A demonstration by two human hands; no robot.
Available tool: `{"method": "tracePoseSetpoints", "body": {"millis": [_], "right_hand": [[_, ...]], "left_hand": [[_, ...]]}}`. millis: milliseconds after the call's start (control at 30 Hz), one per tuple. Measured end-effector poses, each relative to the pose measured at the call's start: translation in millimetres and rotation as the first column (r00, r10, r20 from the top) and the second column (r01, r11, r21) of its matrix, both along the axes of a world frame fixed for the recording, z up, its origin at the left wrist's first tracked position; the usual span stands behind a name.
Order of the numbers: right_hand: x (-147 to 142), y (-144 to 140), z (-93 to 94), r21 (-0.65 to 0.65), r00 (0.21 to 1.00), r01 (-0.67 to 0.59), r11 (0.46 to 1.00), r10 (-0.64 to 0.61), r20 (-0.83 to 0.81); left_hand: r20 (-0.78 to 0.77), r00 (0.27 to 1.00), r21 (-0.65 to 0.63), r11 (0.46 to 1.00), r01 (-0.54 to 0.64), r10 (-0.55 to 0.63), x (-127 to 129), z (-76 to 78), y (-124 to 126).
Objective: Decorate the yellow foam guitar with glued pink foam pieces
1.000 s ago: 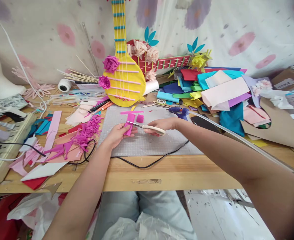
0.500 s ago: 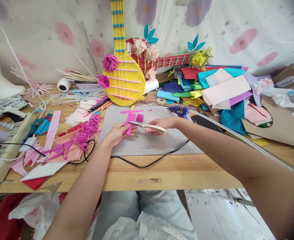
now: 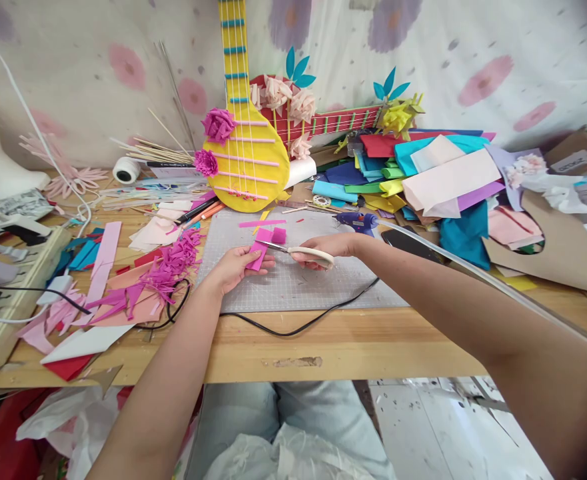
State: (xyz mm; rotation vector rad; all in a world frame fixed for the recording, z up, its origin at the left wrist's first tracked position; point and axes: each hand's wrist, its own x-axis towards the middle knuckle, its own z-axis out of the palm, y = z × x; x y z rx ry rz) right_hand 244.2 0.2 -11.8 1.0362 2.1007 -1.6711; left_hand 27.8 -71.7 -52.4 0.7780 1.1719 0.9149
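Here the left hand (image 3: 233, 268) pinches a magenta foam strip (image 3: 258, 253) between thumb and fingers, its grip closed on the strip's near end, just above the grey cutting mat (image 3: 298, 287) that lies on the wooden bench (image 3: 343, 347). The right hand (image 3: 326, 248) has its grip wrapped around the cream handles of a pair of scissors (image 3: 300, 252), whose blades point left and meet the strip's upper edge. A small magenta foam block (image 3: 279, 235) sits on the mat just beyond the strip, with a thin pink sliver (image 3: 262, 223) past it. A blue glue gun (image 3: 358, 221) rests near the right wrist, and a black cord (image 3: 298, 327) crosses the mat's near edge. Left of the mat lies a heap of fringed magenta scraps (image 3: 166, 270); behind it a yellow paper guitar (image 3: 248, 160) leans on the wall.
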Motion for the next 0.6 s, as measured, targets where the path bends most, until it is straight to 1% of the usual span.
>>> {"method": "tracePoseSetpoints", "body": {"millis": [267,467,600], "right_hand": [[-1,-1,-2.4,-0.066,0.998,0.046,0.997,-0.048,-0.029],[-4,0,-6.3,-0.087,0.987,0.152,0.985,-0.147,0.061],[-7,-1,-6.8,-0.084,0.981,0.180,0.980,-0.172,0.091]], "left_hand": [[0.018,1.000,-0.042,0.999,0.003,-0.003,1,2.5,4],[0.030,1.000,-0.192,0.981,0.011,-0.005,3,8.1,11],[0.028,0.999,-0.290,0.957,-0.012,0.020,5,9.9,18]]}}
